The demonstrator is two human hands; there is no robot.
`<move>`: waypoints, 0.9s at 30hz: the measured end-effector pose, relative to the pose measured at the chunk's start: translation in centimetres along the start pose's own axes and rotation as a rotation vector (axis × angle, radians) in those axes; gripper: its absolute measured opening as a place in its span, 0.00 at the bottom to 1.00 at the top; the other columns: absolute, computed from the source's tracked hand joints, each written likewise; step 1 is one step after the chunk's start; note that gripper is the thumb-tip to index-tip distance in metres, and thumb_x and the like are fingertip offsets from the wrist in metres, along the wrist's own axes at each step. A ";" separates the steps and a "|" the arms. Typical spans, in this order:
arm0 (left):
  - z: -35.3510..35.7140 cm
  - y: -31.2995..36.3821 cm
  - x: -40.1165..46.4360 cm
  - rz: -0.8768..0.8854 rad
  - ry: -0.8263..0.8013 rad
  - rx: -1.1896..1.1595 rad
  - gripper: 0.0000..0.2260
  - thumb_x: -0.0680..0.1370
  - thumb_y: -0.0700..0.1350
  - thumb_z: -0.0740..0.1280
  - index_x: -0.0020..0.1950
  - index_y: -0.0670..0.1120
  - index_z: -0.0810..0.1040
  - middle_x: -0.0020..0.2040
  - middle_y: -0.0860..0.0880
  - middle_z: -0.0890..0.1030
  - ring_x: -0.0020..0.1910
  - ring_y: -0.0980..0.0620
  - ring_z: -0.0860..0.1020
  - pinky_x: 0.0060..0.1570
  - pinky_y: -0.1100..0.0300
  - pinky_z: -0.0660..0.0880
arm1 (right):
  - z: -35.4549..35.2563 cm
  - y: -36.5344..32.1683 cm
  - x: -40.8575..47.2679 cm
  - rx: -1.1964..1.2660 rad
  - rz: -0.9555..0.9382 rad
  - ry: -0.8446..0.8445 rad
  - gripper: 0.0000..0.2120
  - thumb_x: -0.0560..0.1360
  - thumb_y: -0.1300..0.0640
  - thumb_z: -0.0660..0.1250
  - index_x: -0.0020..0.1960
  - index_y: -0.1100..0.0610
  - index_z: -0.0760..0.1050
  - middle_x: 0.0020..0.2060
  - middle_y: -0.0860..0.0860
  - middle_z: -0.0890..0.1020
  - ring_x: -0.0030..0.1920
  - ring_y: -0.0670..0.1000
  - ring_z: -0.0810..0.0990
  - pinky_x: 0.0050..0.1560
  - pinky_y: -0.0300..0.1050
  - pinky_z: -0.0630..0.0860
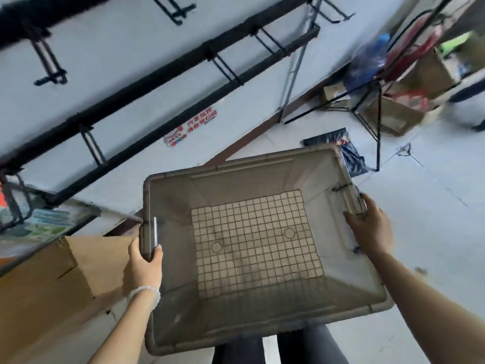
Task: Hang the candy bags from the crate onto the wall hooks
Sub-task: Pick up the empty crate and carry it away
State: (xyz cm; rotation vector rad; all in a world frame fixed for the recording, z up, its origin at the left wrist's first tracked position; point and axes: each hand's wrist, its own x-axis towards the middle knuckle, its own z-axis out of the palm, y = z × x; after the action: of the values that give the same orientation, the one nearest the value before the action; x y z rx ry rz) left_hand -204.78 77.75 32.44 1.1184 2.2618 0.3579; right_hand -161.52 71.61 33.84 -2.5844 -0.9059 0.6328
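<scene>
A grey plastic crate fills the middle of the head view, held up in front of me with nothing inside; only its gridded floor shows. My left hand grips the crate's left rim handle. My right hand grips the right rim handle. Black wall hooks stick out from black rails on the pale wall at upper left, and the hooks in sight carry nothing. A few colourful candy bags hang at the far left edge, partly cut off.
A cardboard box stands low at the left below the wall. A black wire rack with boxes and bags stands at upper right. A dark bag lies on the tiled floor behind the crate. My legs show beneath the crate.
</scene>
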 end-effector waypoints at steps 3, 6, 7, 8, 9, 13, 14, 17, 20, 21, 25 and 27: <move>0.1 6.3 -2.3 0.137 -0.056 0.100 0.20 0.75 0.54 0.64 0.65 0.54 0.64 0.53 0.43 0.80 0.46 0.37 0.77 0.46 0.44 0.75 | -5.5 3.4 -0.4 0.046 0.079 0.081 0.27 0.72 0.53 0.69 0.69 0.53 0.67 0.53 0.63 0.77 0.53 0.64 0.76 0.51 0.53 0.73; 1.2 13.8 -5.8 0.297 -0.130 0.116 0.20 0.76 0.52 0.64 0.66 0.51 0.65 0.57 0.41 0.78 0.51 0.35 0.75 0.50 0.43 0.74 | -10.8 7.7 -0.7 0.115 0.166 0.159 0.27 0.72 0.54 0.69 0.69 0.54 0.67 0.53 0.65 0.78 0.53 0.64 0.77 0.52 0.53 0.73; 2.1 16.5 -7.3 0.348 -0.159 0.115 0.20 0.77 0.51 0.64 0.67 0.49 0.65 0.59 0.40 0.77 0.53 0.34 0.74 0.52 0.42 0.73 | -12.8 9.4 -0.8 0.134 0.206 0.188 0.27 0.72 0.54 0.69 0.69 0.54 0.67 0.53 0.64 0.79 0.54 0.64 0.77 0.52 0.53 0.73; 2.9 18.9 -9.0 0.391 -0.190 0.113 0.21 0.77 0.49 0.64 0.69 0.48 0.64 0.61 0.39 0.75 0.56 0.34 0.73 0.53 0.42 0.72 | -14.4 11.1 -1.0 0.150 0.243 0.215 0.27 0.72 0.54 0.69 0.69 0.53 0.67 0.53 0.64 0.80 0.53 0.64 0.77 0.51 0.52 0.74; 4.0 21.4 -10.9 0.444 -0.218 0.114 0.22 0.77 0.49 0.63 0.70 0.48 0.63 0.63 0.39 0.74 0.58 0.34 0.72 0.55 0.42 0.71 | -16.4 12.9 -1.2 0.172 0.285 0.249 0.26 0.72 0.54 0.69 0.69 0.53 0.67 0.52 0.63 0.80 0.53 0.63 0.78 0.50 0.52 0.74; 9.2 29.6 -16.7 0.643 -0.298 0.173 0.23 0.77 0.49 0.63 0.70 0.48 0.62 0.63 0.38 0.74 0.58 0.34 0.72 0.55 0.44 0.70 | -22.8 19.7 -2.5 0.320 0.395 0.389 0.21 0.71 0.56 0.69 0.63 0.52 0.72 0.46 0.59 0.83 0.50 0.61 0.79 0.48 0.51 0.75; 10.9 31.7 -18.5 0.689 -0.327 0.184 0.23 0.77 0.49 0.64 0.70 0.48 0.63 0.62 0.38 0.75 0.58 0.34 0.72 0.54 0.45 0.70 | -24.5 21.7 -3.0 0.339 0.422 0.432 0.21 0.70 0.55 0.70 0.63 0.51 0.73 0.47 0.59 0.82 0.50 0.61 0.79 0.48 0.52 0.75; 15.5 37.5 -23.7 0.821 -0.405 0.212 0.24 0.76 0.49 0.65 0.70 0.47 0.64 0.62 0.37 0.75 0.59 0.34 0.71 0.55 0.45 0.70 | -28.7 26.5 -4.3 0.360 0.528 0.531 0.22 0.70 0.52 0.70 0.63 0.50 0.72 0.49 0.59 0.82 0.52 0.62 0.79 0.49 0.52 0.75; 20.0 42.3 -29.5 0.960 -0.488 0.239 0.25 0.75 0.47 0.66 0.70 0.45 0.65 0.63 0.37 0.74 0.60 0.34 0.71 0.57 0.46 0.69 | -32.5 31.1 -6.1 0.367 0.635 0.644 0.23 0.70 0.53 0.71 0.64 0.53 0.72 0.51 0.62 0.81 0.53 0.63 0.78 0.49 0.52 0.74; 21.1 43.5 -31.1 0.999 -0.508 0.230 0.25 0.75 0.46 0.67 0.70 0.44 0.64 0.64 0.37 0.73 0.61 0.34 0.71 0.58 0.46 0.68 | -33.4 32.0 -6.6 0.374 0.658 0.666 0.23 0.70 0.54 0.71 0.64 0.55 0.73 0.51 0.63 0.81 0.53 0.64 0.78 0.49 0.52 0.74; 27.1 49.9 -40.5 1.174 -0.631 0.259 0.25 0.76 0.47 0.66 0.71 0.45 0.63 0.66 0.38 0.71 0.61 0.35 0.70 0.53 0.48 0.68 | -37.7 37.0 -8.9 0.393 0.816 0.808 0.25 0.70 0.53 0.71 0.65 0.55 0.71 0.54 0.63 0.80 0.55 0.64 0.77 0.52 0.52 0.74; 29.8 52.8 -44.6 1.260 -0.642 0.323 0.25 0.76 0.49 0.65 0.71 0.47 0.63 0.65 0.38 0.72 0.61 0.36 0.71 0.53 0.48 0.69 | -39.5 38.9 -9.7 0.402 0.891 0.874 0.25 0.70 0.53 0.71 0.66 0.55 0.71 0.55 0.62 0.80 0.55 0.64 0.77 0.53 0.52 0.74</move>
State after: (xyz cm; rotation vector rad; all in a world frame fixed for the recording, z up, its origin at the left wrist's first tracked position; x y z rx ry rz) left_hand -131.87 74.26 50.85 2.3184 0.8567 0.0524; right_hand -128.74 30.16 53.09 -2.3716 0.6052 -0.1687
